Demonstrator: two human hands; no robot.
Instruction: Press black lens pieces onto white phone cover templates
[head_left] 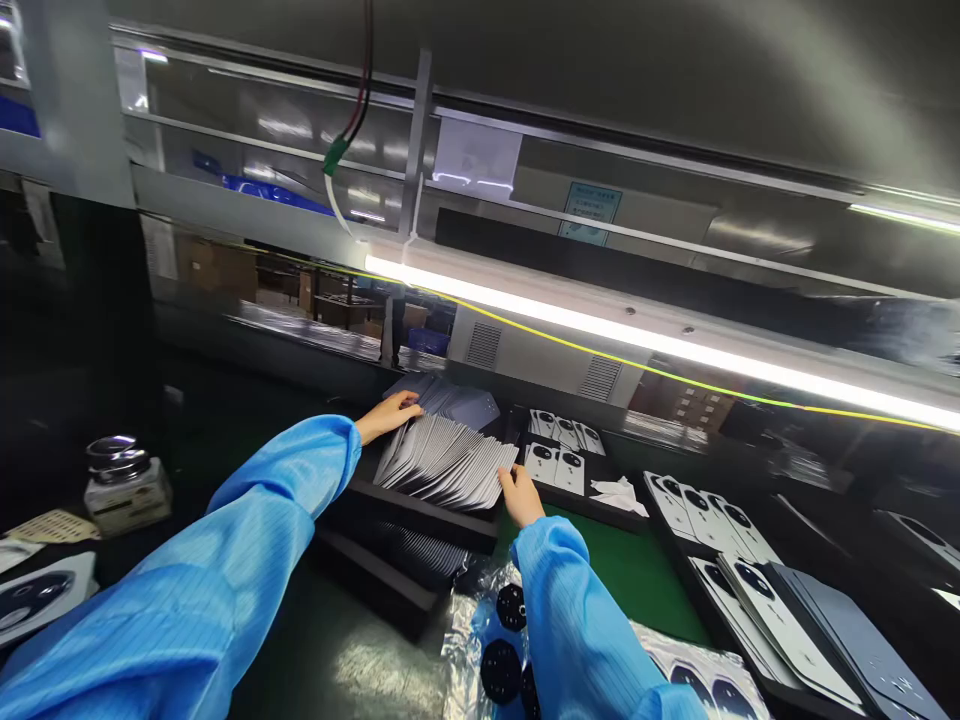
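Note:
Many thin white panels (442, 460) lean in a fanned row in a black tray (427, 510) at the centre. My left hand (390, 414) is at the row's upper left end, its fingers curled at the panel edges. At the right end, my right hand (520, 494) pinches the edge of the panels between thumb and fingers. Grey-blue panels (469, 405) lie fanned just behind the row. A second black tray (375, 580) with more thin panels sits below the first.
Black trays with white panels bearing black circles (705, 515) stand on the right. Plastic-wrapped black round parts (500, 670) lie near the front. A glass bottle (127, 485) is at the left. A lit tube (600, 325) runs above the bench.

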